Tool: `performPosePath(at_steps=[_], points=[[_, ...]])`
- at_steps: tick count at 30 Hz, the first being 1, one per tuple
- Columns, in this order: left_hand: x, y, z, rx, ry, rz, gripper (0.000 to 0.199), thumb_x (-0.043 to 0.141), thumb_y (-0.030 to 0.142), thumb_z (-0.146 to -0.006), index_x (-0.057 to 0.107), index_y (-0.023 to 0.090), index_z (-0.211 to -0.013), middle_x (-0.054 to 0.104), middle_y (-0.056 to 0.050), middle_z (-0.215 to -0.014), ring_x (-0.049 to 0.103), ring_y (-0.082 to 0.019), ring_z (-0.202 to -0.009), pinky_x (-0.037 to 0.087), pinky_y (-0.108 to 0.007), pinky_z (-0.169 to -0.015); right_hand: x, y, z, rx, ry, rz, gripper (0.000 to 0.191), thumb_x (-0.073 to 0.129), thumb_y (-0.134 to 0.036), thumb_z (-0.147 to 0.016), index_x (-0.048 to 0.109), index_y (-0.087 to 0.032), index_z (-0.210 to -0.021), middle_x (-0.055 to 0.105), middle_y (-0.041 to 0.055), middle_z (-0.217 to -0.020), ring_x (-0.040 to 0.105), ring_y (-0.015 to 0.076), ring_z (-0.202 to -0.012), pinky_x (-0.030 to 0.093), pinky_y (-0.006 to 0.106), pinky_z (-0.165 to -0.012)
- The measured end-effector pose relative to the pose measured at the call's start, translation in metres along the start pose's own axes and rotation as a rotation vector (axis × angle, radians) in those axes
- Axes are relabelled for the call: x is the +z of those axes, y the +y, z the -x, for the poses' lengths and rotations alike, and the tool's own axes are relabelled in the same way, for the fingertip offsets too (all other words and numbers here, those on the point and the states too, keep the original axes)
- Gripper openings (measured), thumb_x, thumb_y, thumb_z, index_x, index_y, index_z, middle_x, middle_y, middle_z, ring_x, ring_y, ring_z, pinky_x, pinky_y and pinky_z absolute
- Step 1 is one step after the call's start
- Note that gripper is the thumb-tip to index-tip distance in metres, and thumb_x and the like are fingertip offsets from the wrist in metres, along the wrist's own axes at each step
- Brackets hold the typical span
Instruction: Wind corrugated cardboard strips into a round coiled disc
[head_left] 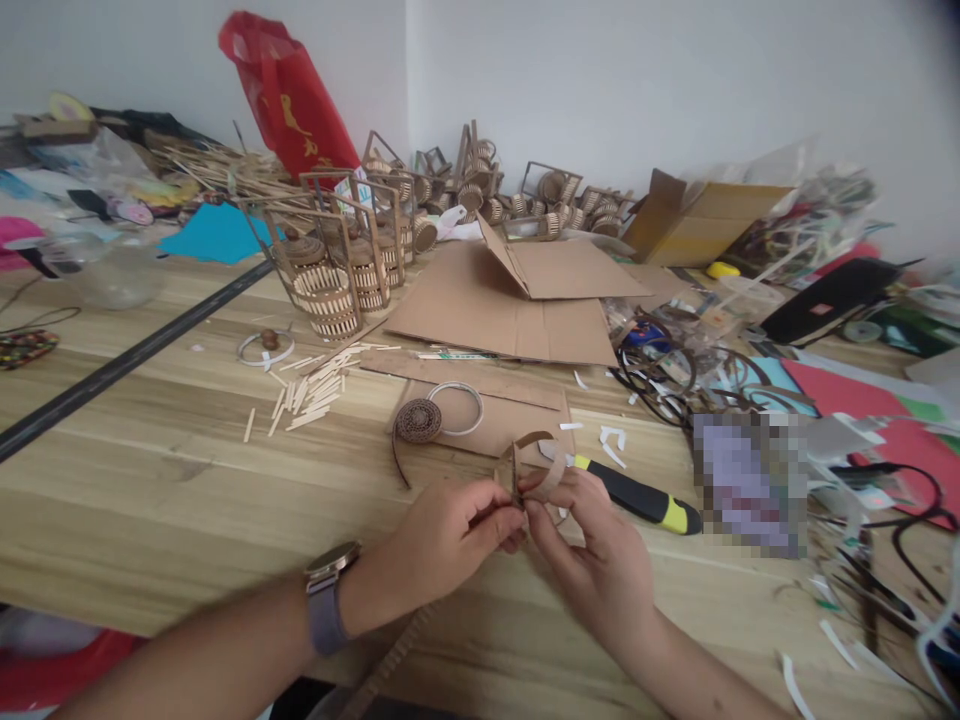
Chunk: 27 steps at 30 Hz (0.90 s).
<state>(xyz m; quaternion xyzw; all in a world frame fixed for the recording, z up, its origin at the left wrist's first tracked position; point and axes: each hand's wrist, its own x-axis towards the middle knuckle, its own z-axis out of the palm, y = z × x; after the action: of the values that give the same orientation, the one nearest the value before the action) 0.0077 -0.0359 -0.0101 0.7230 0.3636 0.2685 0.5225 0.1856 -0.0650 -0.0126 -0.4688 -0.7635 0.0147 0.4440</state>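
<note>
Near the front of the table, a thin brown cardboard strip (551, 478), bent into a loop, is pinched between my two hands. My left hand (465, 530) comes from the left, thumb and fingers closed on the strip. From the right, my right hand (592, 550) grips the strip too, its fingertips almost touching those of the left. A black and yellow utility knife (637, 495) lies just beyond the right hand. Behind the hands, a coiled corrugated strip (418, 421) and a pale ring (480, 415) rest on a cardboard piece (517, 400).
Small wooden sticks (307, 395) are scattered left of the cardboard. Several bamboo-like baskets (330, 300) stand behind them. Large cardboard sheets (495, 310) lie at the centre back. A black strip (142, 355) crosses the left side. Cables and paper scraps clutter the right.
</note>
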Motion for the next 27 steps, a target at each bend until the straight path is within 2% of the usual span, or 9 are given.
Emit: performPosePath(at_steps=[4,10,19,23,27], points=[[-0.0003,-0.0001,0.0010,-0.023,-0.025,0.108,0.026,0.050,0.036,-0.094,0.064,0.015,-0.085,0.073,-0.007,-0.083,0.071,-0.019,-0.078,0.053,-0.027,-0.069,0.0012,0.0004,0.0011,-0.016,-0.005,0.025,0.011,0.057,-0.015,-0.088,0.059,-0.024,-0.083,0.072,0.0016,-0.083,0.067,0.0183,-0.078,0.051,0.030,-0.070],[0.0004,-0.0013,0.0030,-0.061,-0.051,0.254,0.027,0.048,0.033,-0.095,0.065,0.013,-0.088,0.072,-0.008,-0.080,0.073,-0.020,-0.076,0.056,-0.028,-0.067,0.0003,-0.0011,0.0009,0.041,-0.020,-0.024,0.012,0.056,-0.015,-0.089,0.059,-0.025,-0.082,0.071,0.0011,-0.082,0.066,0.0178,-0.077,0.051,0.029,-0.069],[0.0005,-0.0078,-0.0008,-0.053,-0.058,0.474,0.039,0.057,0.051,-0.091,0.064,0.013,-0.088,0.071,-0.007,-0.078,0.070,-0.016,-0.073,0.056,-0.027,-0.069,-0.0027,-0.0011,-0.0015,0.040,-0.082,-0.111,0.008,0.059,-0.019,-0.089,0.062,-0.025,-0.084,0.074,0.0034,-0.084,0.071,0.0187,-0.079,0.056,0.028,-0.067],[0.0009,-0.0078,-0.0011,-0.057,-0.043,0.506,0.041,0.060,0.054,-0.088,0.062,0.013,-0.085,0.070,-0.005,-0.076,0.069,-0.015,-0.071,0.055,-0.027,-0.068,0.0003,0.0006,0.0040,0.112,0.000,-0.140,0.006,0.063,-0.022,-0.087,0.059,-0.025,-0.083,0.075,0.0034,-0.084,0.074,0.0196,-0.079,0.058,0.028,-0.065],[0.0010,-0.0076,-0.0018,-0.063,-0.021,0.507,0.041,0.060,0.054,-0.088,0.062,0.013,-0.085,0.070,-0.005,-0.077,0.069,-0.015,-0.070,0.055,-0.026,-0.067,0.0001,0.0010,0.0043,0.024,-0.017,-0.091,0.006,0.063,-0.019,-0.088,0.062,-0.025,-0.088,0.075,0.0019,-0.084,0.074,0.0211,-0.084,0.059,0.038,-0.085]])
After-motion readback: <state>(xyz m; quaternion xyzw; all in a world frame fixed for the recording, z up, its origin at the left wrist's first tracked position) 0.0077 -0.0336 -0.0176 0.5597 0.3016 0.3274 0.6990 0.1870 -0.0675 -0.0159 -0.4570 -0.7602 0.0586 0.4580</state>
